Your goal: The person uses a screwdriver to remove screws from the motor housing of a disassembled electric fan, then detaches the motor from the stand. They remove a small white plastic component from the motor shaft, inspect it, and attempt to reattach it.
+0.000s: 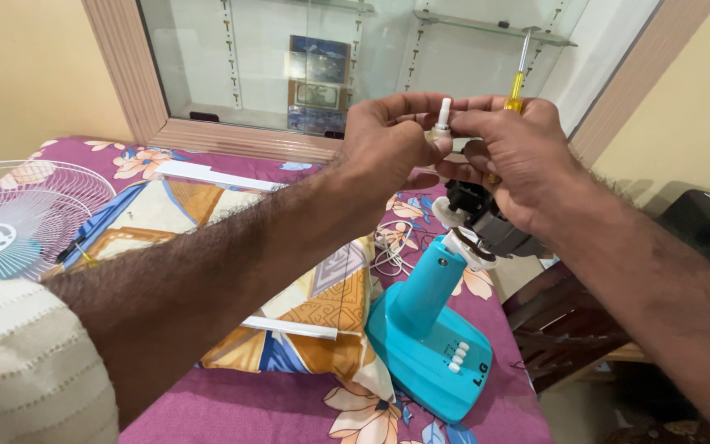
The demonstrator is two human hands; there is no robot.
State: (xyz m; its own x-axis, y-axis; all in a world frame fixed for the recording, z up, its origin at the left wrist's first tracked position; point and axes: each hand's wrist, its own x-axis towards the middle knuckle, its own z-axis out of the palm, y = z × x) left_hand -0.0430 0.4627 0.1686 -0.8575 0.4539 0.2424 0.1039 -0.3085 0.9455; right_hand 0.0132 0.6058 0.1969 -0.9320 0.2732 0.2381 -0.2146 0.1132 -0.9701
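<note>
A cream-sleeved forearm [34, 362] leads to the left hand [384, 148], whose grip pinches a small white knob [443, 115] steady above the turquoise fan stand [429, 329], while a yellow-handled screwdriver [518, 78] is clasped in the right hand [515, 156].

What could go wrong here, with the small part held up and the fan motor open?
1. The small white part, pinched by fingertips of the left hand above the fan stand, could slip and fall onto the patterned cloth.
2. The right hand also grips a yellow screwdriver; its tip could jab the other hand.
3. The turquoise stand sits near the table edge and might tip.
</note>
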